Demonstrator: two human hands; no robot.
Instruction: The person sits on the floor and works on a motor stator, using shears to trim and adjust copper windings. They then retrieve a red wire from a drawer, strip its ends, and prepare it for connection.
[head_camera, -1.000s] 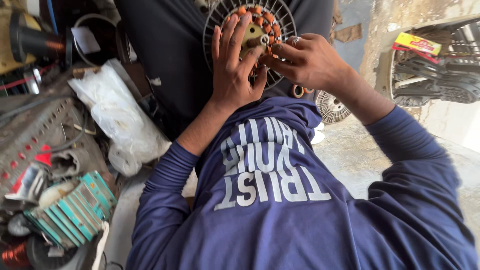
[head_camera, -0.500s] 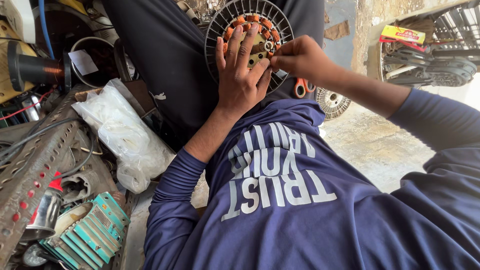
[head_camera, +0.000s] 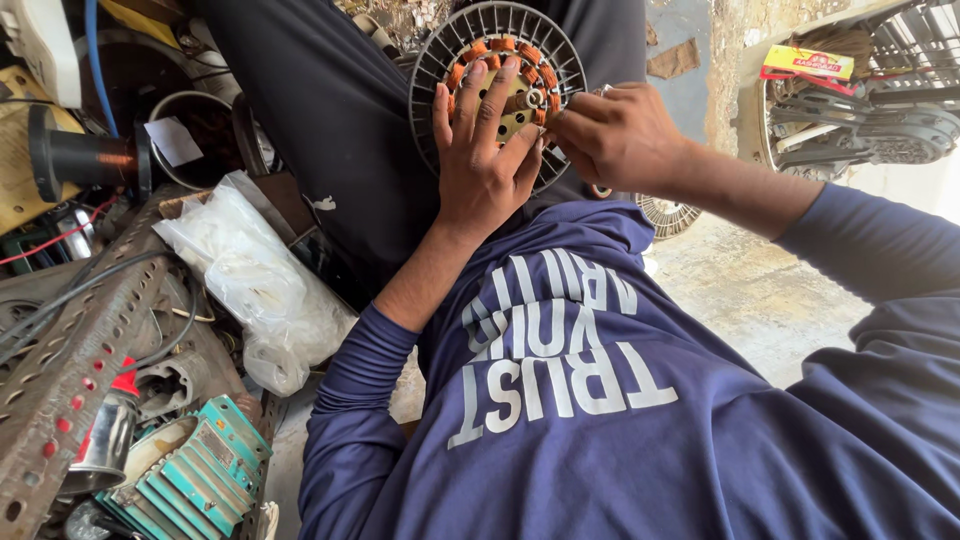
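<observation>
Cluttered workshop ground fills the frame: bare concrete floor (head_camera: 760, 290) at right, scrap along the left edge. At top centre I see a round fan motor (head_camera: 497, 75), its flat face with the ring of copper coils turned toward me, so its axle points out at the camera; being round, it has no long axis I can name. It rests against dark trousers (head_camera: 330, 110).

My left hand (head_camera: 480, 150) lies flat on the coil face, fingers spread and pointing to the top of the frame, pressing rather than closing. My right hand (head_camera: 615, 135) comes in from the right, fingertips pinched together at the motor's hub; what they pinch is too small to tell.

Room is tight at left: a plastic bag (head_camera: 255, 275), a perforated metal bar (head_camera: 70, 370) and a teal finned block (head_camera: 185, 480) crowd there. The right side has open floor.
</observation>
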